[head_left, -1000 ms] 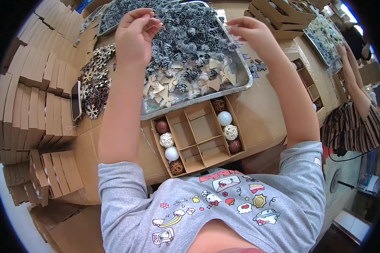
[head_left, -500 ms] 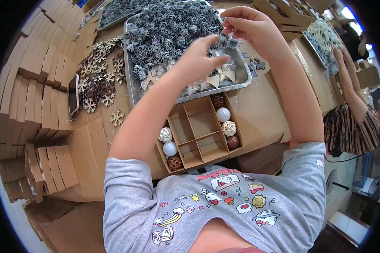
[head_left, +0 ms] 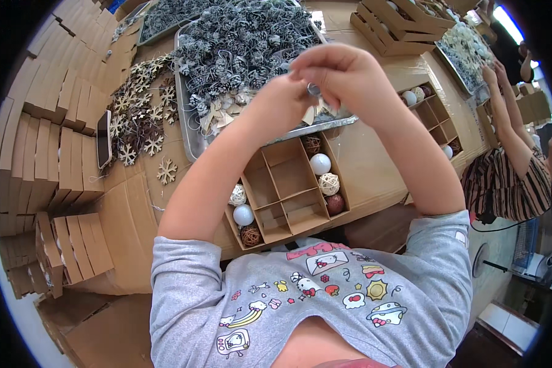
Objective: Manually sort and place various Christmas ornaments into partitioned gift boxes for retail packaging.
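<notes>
My left hand [head_left: 281, 103] and my right hand [head_left: 345, 76] meet over the front of a metal tray [head_left: 183, 101]. Both are closed, fingertips together. Between them shows a small silvery round thing [head_left: 313, 89], too small to name; the rest of what they hold is hidden. The tray is heaped with frosted grey pine cones [head_left: 245, 46] on thin strings, with pale wooden pieces [head_left: 218, 116] along its near side. Just below my hands lies a divided cardboard box [head_left: 288, 191]. White, woven and brown balls [head_left: 329, 184] fill its two outer columns; its middle compartments hold nothing.
Wooden snowflakes [head_left: 142, 101] and a phone [head_left: 104, 140] lie left of the tray, beside tall stacks of cardboard boxes [head_left: 37, 147]. To the right stand another divided box [head_left: 438, 126] with balls and stacked boxes [head_left: 405, 27]. A co-worker's arms [head_left: 506, 110] reach over a far-right tray [head_left: 466, 52].
My hands have come together and moved nearer to me; the left fingers, spread before, are now curled. A second divided box now shows at the right.
</notes>
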A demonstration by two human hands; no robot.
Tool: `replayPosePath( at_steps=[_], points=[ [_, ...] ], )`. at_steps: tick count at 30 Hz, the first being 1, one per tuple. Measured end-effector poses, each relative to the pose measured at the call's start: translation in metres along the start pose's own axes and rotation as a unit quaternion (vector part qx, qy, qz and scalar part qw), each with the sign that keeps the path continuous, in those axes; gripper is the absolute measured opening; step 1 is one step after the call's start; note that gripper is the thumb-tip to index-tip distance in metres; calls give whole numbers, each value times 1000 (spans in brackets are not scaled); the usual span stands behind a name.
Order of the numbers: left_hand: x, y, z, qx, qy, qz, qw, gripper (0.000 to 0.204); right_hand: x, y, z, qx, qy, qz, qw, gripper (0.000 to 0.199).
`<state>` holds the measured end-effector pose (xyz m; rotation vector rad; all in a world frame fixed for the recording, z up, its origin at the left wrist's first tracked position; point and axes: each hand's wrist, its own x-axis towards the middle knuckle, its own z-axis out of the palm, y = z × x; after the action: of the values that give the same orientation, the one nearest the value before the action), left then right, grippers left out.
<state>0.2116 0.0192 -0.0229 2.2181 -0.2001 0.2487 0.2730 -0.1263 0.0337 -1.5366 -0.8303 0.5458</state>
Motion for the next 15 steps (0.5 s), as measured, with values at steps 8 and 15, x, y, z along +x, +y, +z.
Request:
replayPosePath(
  at_steps=[8,15],
  points=[
    [-10,-1,-15,-13,12,-35,999,20,-5,17,-8,6,-40,-18,999,24],
    [-23,0,-16,-74,-11,-129,989,19,16,42,-44,215,51,53,974,21]
  ],
)
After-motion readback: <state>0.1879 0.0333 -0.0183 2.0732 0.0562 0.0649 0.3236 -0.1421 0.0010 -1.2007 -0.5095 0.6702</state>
